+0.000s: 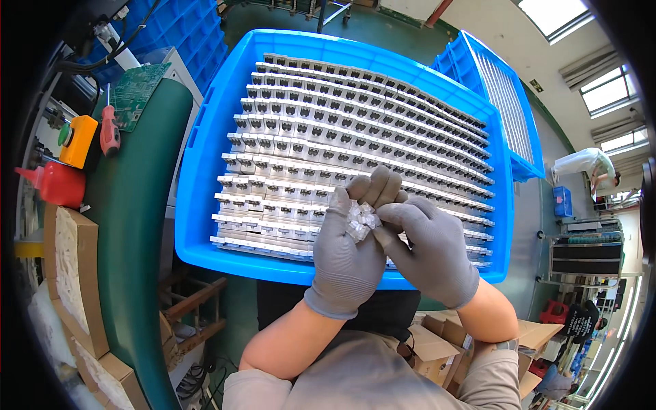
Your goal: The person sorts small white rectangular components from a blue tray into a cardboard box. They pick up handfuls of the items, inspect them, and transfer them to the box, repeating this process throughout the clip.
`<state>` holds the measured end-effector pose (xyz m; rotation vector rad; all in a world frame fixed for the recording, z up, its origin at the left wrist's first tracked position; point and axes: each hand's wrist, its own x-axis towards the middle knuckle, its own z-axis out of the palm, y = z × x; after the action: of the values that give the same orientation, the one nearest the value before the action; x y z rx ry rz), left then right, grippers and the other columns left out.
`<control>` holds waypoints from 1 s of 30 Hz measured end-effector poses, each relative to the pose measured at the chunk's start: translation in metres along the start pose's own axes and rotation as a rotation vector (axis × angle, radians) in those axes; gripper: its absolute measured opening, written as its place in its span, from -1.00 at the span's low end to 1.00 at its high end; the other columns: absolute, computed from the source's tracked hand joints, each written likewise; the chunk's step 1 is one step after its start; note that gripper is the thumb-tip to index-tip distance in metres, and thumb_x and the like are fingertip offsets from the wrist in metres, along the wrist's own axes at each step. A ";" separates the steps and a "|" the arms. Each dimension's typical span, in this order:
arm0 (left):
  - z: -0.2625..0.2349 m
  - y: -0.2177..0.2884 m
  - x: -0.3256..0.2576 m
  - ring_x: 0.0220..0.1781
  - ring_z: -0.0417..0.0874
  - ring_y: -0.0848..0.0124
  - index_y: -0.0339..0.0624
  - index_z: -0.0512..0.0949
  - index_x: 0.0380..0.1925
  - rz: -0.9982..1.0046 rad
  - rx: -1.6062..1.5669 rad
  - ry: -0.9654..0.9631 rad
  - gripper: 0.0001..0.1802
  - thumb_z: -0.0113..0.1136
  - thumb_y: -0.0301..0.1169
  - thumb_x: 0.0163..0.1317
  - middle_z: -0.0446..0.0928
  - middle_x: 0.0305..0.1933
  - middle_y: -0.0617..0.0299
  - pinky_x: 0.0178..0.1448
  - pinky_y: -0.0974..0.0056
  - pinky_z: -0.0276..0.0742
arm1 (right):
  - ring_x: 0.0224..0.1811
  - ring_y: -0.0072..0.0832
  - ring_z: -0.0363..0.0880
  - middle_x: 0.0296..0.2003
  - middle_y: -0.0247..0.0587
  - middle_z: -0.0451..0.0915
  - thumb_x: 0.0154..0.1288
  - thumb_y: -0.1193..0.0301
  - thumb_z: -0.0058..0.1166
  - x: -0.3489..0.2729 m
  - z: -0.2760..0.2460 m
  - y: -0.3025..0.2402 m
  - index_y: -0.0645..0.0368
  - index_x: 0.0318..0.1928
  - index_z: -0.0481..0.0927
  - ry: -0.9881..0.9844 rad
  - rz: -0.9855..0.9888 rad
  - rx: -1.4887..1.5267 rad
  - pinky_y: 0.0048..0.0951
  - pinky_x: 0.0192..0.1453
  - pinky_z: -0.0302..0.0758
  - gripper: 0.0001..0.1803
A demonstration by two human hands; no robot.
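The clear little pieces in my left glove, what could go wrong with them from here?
The clear pieces sit heaped in the cupped left hand, so tilting it might spill some.

The right hand has its fingers at the heap and could knock pieces loose.

Below is the blue crate; dropped pieces might lodge between its rows of white units.

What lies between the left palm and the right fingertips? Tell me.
A small heap of clear pieces, cupped in the left hand, with the right hand at its edge, as the head view shows.
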<state>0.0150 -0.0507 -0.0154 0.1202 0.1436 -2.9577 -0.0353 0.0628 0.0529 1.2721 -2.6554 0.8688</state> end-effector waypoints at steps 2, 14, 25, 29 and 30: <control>0.000 -0.001 0.000 0.49 0.42 0.10 -0.24 0.45 0.12 0.007 -0.013 0.023 -0.55 -0.31 -0.12 0.68 0.49 0.34 -0.04 0.62 -0.06 0.28 | -0.39 -0.16 0.68 -0.33 -0.16 0.62 0.23 0.41 0.35 -0.001 -0.002 0.001 0.09 -0.13 0.63 -0.033 -0.012 -0.040 -0.25 -0.36 0.60 -0.78; 0.011 0.011 -0.001 0.29 0.57 0.21 -0.21 0.47 0.03 0.042 -0.013 0.156 -0.59 -0.29 -0.15 0.68 0.57 0.17 0.06 0.35 0.11 0.59 | -0.42 -0.19 0.66 -0.37 -0.19 0.63 0.24 0.47 0.33 -0.002 -0.011 0.001 0.11 -0.21 0.62 0.083 0.052 0.035 -0.26 -0.38 0.58 -0.85; 0.007 0.050 -0.005 -0.58 0.01 0.61 -0.05 0.52 0.02 0.065 0.009 0.086 -0.60 -0.18 -0.02 0.65 0.10 -0.53 0.46 -0.57 0.51 0.06 | -0.38 -0.14 0.64 -0.36 -0.17 0.60 0.20 0.49 0.30 -0.017 0.007 0.052 0.10 -0.28 0.65 -0.175 0.066 -0.135 -0.18 -0.31 0.56 -0.91; 0.012 0.048 -0.004 -0.59 0.03 0.63 -0.13 0.58 0.02 0.102 -0.007 0.135 -0.57 -0.19 -0.08 0.66 0.07 -0.56 0.46 -0.61 0.53 0.10 | -0.38 -0.17 0.65 -0.38 -0.18 0.60 0.19 0.50 0.32 -0.016 0.010 0.051 0.10 -0.28 0.65 -0.192 0.047 -0.136 -0.22 -0.31 0.57 -0.89; 0.012 0.048 -0.004 -0.59 0.03 0.63 -0.13 0.58 0.02 0.101 -0.003 0.137 -0.57 -0.20 -0.08 0.66 0.07 -0.56 0.46 -0.61 0.53 0.10 | -0.37 -0.17 0.65 -0.38 -0.18 0.60 0.18 0.50 0.32 -0.017 0.011 0.051 0.11 -0.28 0.65 -0.192 0.047 -0.134 -0.21 -0.31 0.57 -0.89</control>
<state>0.0271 -0.0979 -0.0071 0.3196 0.1547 -2.8478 -0.0599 0.0942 0.0156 1.3277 -2.8449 0.5880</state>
